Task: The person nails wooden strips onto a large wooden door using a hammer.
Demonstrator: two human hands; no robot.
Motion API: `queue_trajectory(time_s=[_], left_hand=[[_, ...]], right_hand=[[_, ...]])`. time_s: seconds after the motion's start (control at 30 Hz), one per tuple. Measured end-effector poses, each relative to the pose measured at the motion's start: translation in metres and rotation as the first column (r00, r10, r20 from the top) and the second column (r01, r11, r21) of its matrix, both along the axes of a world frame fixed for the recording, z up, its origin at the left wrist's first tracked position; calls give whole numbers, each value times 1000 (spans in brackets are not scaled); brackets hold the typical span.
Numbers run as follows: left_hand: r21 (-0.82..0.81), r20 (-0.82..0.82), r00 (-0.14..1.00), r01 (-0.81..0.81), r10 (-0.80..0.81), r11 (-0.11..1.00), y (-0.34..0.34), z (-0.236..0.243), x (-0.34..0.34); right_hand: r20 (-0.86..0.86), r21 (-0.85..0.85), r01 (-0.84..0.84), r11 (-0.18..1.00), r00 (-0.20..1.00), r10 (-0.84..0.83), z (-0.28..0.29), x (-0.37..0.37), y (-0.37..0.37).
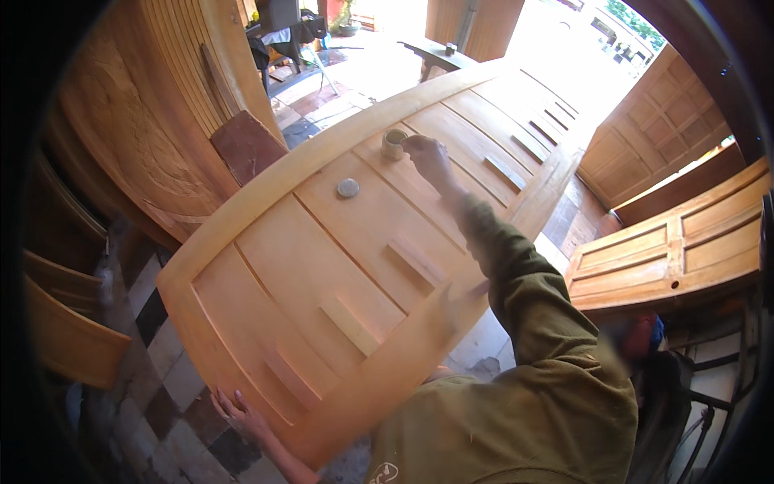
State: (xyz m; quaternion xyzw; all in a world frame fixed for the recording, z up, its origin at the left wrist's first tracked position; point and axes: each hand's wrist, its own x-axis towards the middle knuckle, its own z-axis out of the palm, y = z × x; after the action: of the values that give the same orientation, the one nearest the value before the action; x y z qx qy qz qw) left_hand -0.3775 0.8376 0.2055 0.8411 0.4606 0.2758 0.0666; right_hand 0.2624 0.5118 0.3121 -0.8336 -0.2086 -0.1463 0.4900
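Observation:
A long wooden door panel (282,266) with grooved sections lies flat in front of me. My right hand (426,153) reaches across it, fingers drawn together at the rim of a small open can (393,145). What the fingers hold, if anything, is too small to make out. Nearer to me than the can lies a round, greyish lid (347,188). At the door's near left corner my left hand (242,418) rests on the edge, its fingers spread. Short raised wooden strips, one of them a pale strip (349,324), run along the door's right part.
Carved wooden panels (137,121) lean at the left, with a reddish-brown board (248,147) beside them. On the right stand another panelled door (669,250) and a gridded door (657,133). A dark bench (435,56) is at the back. Checkered tiles (165,355) cover the floor.

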Motion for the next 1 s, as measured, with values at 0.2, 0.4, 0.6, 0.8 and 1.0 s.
queue_trajectory(time_s=[0.2, 0.4, 0.6, 0.8, 1.0], left_hand=[[9, 14, 998, -55, 55, 998, -2, -10, 21], [24, -51, 988, -141, 143, 990, -2, 0, -8], [-14, -22, 993, -115, 115, 993, -6, 2, 10], [-51, 39, 987, -157, 159, 986, -14, 8, 9], [-58, 73, 988, -132, 136, 990, -9, 12, 14]], right_hand=[[125, -739, 29, 673, 988, 95, -41, 163, 9], [-58, -791, -92, 605, 995, 76, -63, 164, 58], [-59, -880, -103, 464, 992, 109, -52, 178, 50], [-91, -926, -162, 341, 972, 216, -54, 190, 63], [-10, -930, -117, 349, 956, 293, -53, 206, 36]])
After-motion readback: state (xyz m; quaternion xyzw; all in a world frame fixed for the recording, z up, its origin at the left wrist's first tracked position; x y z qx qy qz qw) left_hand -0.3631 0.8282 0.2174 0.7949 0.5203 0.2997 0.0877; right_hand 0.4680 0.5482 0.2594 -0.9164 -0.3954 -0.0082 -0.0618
